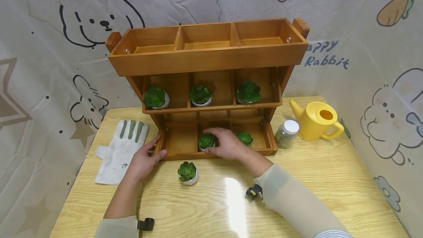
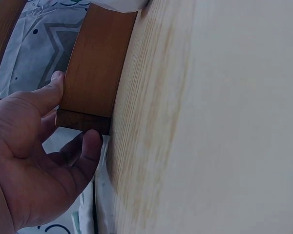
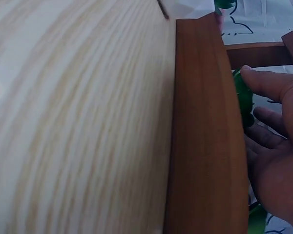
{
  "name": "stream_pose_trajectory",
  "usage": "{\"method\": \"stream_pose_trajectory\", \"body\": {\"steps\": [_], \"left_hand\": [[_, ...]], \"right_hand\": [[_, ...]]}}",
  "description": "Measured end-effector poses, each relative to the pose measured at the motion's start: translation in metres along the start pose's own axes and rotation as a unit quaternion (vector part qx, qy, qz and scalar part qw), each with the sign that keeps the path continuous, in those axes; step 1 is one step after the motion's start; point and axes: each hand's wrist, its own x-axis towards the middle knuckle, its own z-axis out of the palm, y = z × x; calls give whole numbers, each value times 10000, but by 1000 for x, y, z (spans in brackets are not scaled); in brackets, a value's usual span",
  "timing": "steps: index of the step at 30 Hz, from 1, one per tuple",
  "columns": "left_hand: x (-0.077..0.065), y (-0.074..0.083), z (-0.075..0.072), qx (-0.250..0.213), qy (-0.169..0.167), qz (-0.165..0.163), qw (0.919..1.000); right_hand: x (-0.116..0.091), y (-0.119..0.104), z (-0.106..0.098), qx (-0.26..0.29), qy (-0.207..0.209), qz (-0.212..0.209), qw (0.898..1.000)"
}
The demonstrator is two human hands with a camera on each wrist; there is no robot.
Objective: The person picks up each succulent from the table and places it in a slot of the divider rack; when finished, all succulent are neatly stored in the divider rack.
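A three-tier wooden planter shelf (image 1: 205, 60) stands on the table. My right hand (image 1: 226, 144) reaches into its bottom tier and holds a small potted succulent (image 1: 205, 141) in the middle compartment, thumb and fingers on either side. In the right wrist view, the thumb touches the green leaves (image 3: 244, 100) while the front board hides the pot. To its right sits another potted succulent (image 1: 245, 138). My left hand (image 1: 145, 161) grips the shelf's lower left corner, the end of the board (image 2: 83, 119) between thumb and fingers. Below the front edge, a third potted succulent (image 1: 187, 173) rests on the table.
Three potted succulents stand in the middle tier, one per compartment, including one at the left (image 1: 154, 97). Right of the shelf are a white-capped jar (image 1: 286, 134) and a yellow watering can (image 1: 317, 120). White gloves (image 1: 120, 153) lie on the left.
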Motion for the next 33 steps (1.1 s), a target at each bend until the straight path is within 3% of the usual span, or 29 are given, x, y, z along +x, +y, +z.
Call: {"method": "stream_pose_trajectory", "body": {"steps": [16,23,33], "left_hand": [[1,-1,1,43,13,68,10000],[2,-1,2,127,56,72,9999],[1,-1,2,188,27,13,9998]], "right_hand": [[-11,-16,-5,-74,325,-438,9985],[-18,-25,-6,446,52,-353,9984],[-24,-30,2,797,-13,-786,9937]]}}
